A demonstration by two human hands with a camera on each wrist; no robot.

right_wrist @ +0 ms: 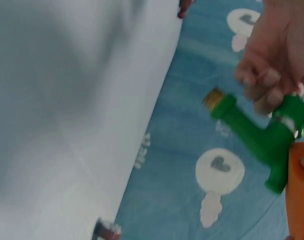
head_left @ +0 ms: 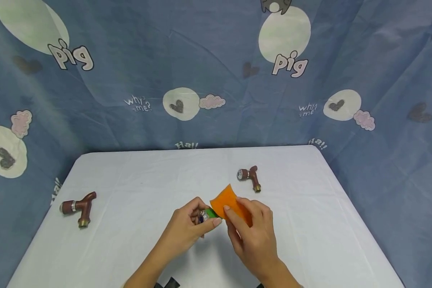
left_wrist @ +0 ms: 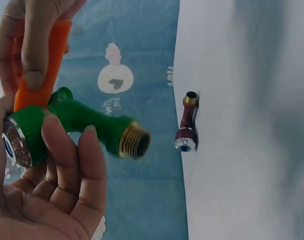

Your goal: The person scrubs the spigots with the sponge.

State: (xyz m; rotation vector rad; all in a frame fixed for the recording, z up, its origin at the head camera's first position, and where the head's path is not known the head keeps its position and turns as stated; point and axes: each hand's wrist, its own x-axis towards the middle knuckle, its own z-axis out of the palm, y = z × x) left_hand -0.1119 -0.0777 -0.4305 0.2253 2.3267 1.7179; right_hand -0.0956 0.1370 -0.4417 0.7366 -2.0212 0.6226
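A green tap (left_wrist: 79, 117) with a threaded brass end is held by its round knob in my left hand (head_left: 185, 230), above the white table. My right hand (head_left: 253, 236) pinches an orange cloth (head_left: 224, 199) between thumb and fingers. In the left wrist view, the cloth lies against the tap's body beside the knob. The right wrist view shows the tap's brass end (right_wrist: 213, 99) and green spout free of both hands. In the head view, fingers and cloth hide most of the tap.
A brown tap (head_left: 84, 207) lies on the left of the white table (head_left: 137, 180). Another brown tap (head_left: 253, 176) lies behind my right hand. A blue patterned curtain (head_left: 216, 60) hangs behind and around the table.
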